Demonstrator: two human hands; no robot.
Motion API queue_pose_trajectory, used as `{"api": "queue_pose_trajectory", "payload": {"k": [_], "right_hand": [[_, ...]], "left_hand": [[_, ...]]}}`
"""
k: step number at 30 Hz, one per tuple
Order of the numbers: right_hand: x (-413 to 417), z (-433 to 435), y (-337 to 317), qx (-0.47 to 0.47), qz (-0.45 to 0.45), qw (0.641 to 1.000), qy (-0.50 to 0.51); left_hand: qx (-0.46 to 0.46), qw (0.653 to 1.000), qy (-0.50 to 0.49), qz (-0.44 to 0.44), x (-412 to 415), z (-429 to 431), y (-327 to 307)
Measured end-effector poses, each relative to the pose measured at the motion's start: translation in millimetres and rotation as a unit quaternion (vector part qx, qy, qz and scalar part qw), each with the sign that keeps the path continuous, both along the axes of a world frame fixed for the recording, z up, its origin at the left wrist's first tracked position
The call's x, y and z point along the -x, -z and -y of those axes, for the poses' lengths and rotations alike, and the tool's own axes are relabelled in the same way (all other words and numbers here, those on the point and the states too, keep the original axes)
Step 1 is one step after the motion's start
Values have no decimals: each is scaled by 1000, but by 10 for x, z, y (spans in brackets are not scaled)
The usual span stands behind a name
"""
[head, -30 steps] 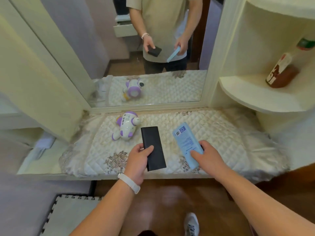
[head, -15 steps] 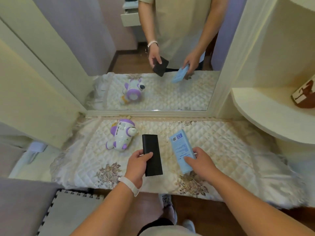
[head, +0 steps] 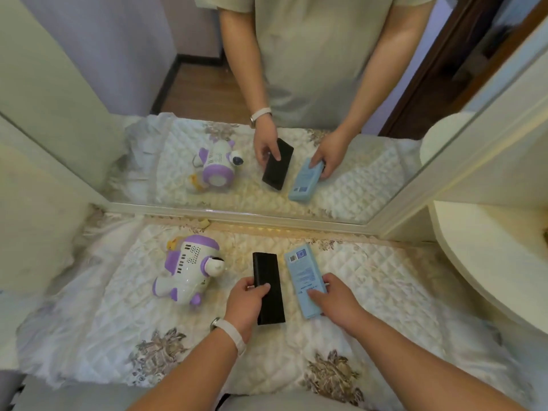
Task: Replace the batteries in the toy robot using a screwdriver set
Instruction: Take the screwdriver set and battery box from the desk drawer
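Observation:
A white and purple toy robot [head: 189, 269] lies on its side on the quilted cloth [head: 103, 315] at the left. My left hand [head: 244, 304] grips a long black case [head: 267, 287] by its near left edge, low over the cloth. To its right, my right hand [head: 336, 299] holds a light blue box [head: 305, 277] with printed text and a barcode, thumb on top. The two boxes lie side by side, pointing away from me. Whether they touch the cloth I cannot tell.
A large mirror [head: 267, 84] stands right behind the cloth and repeats the toy, both boxes and a person's torso. A cream curved shelf [head: 489, 256] juts out at the right. A cream wall panel [head: 32, 226] closes the left side.
I have stepped closer and the view has tilted down. Both hands have carried the black case and the blue box forward and lower over the cloth, still held.

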State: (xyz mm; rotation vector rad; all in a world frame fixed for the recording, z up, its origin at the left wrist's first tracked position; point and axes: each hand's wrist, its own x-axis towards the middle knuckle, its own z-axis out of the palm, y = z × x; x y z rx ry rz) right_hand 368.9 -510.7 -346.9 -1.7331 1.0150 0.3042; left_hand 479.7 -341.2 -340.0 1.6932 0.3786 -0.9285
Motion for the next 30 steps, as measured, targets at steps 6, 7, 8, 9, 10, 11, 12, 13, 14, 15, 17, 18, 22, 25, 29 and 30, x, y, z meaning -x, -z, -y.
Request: {"api": "queue_pose_trajectory", "payload": {"k": [6, 7, 8, 9, 10, 11, 12, 13, 14, 15, 17, 18, 22, 25, 29, 30], "right_hand": [[-152, 84, 39, 122, -104, 980, -115], [-156, 94, 41, 151, -122, 971, -139], [-156, 104, 44, 176, -133, 962, -160], [-150, 108, 44, 199, -138, 954, -177], [-138, 108, 41, 222, -139, 946, -191], [-124, 107, 33, 247, -138, 938, -203], [-107, 104, 26, 270, -135, 929, -213], [-88, 99, 25, 288, -129, 923, -222], [-69, 95, 27, 299, -123, 919, -227], [-57, 95, 25, 306, -117, 916, -231], [-30, 111, 10, 315, -101, 912, -242], [-17, 122, -9, 318, -92, 911, -248], [73, 142, -106, 339, -49, 902, -261], [173, 180, -218, 345, -11, 892, -293], [245, 213, -373, 358, 44, 858, -366], [247, 201, -409, 361, 59, 848, -383]], "left_hand": [[-52, 995, 75, 28, -208, 120, 159], [-61, 993, 93, 39, -228, 135, 188], [-71, 990, 112, 49, -245, 148, 222], [-83, 986, 132, 60, -254, 151, 244], [-98, 981, 151, 75, -258, 150, 254], [-114, 974, 169, 95, -258, 147, 249], [-128, 967, 186, 117, -248, 138, 240], [-136, 961, 199, 137, -231, 126, 219], [-140, 955, 210, 154, -212, 111, 195], [-141, 951, 219, 169, -195, 96, 164], [-143, 941, 233, 200, -154, 64, 107], [-149, 934, 239, 217, -125, 47, 78], [-194, 907, 261, 268, 97, -30, -37], [-220, 874, 289, 325, 313, -59, -135], [-266, 828, 300, 393, 624, -216, -327], [-280, 816, 303, 405, 707, -282, -371]]}}
